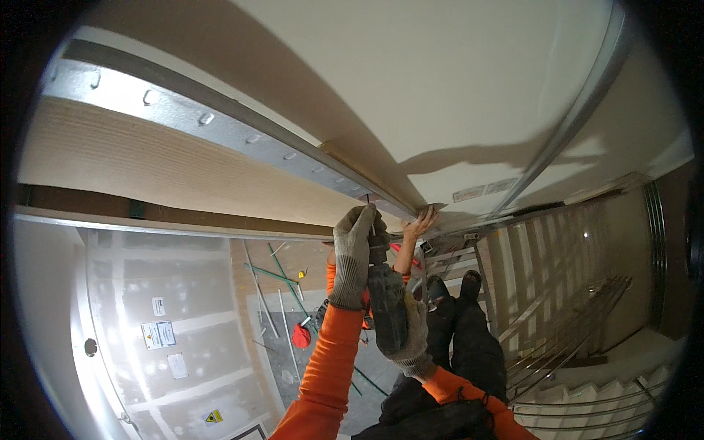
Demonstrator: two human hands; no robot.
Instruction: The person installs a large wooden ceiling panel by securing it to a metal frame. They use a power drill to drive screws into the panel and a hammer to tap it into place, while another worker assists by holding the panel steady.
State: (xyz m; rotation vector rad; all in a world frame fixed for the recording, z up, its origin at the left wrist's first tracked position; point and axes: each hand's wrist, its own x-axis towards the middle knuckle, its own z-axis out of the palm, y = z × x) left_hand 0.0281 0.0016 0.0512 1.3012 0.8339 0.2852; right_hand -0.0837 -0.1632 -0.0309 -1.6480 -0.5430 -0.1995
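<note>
My right hand (pixel 412 330), in a grey knit glove, is wrapped round the body of a dark power drill (pixel 387 304). The drill points upward, its front end beside my left hand (pixel 353 238). That hand is gloved too, its fingers pinched together at the drill's tip. A thin dark shank shows just above the fingertips, against a perforated metal channel (pixel 253 139); I cannot tell whether it is a bit or a screw. Beyond the drill, a co-worker's bare hand (pixel 418 222) presses up at the channel's far end.
A wooden board (pixel 161 158) runs alongside the channel, and a white panel (pixel 469 81) lies to the right. My feet stand near a ladder (pixel 480 268). Below are metal and green rods (pixel 282 275), a red item (pixel 301 336), and stairs with railings (pixel 587 407) at lower right.
</note>
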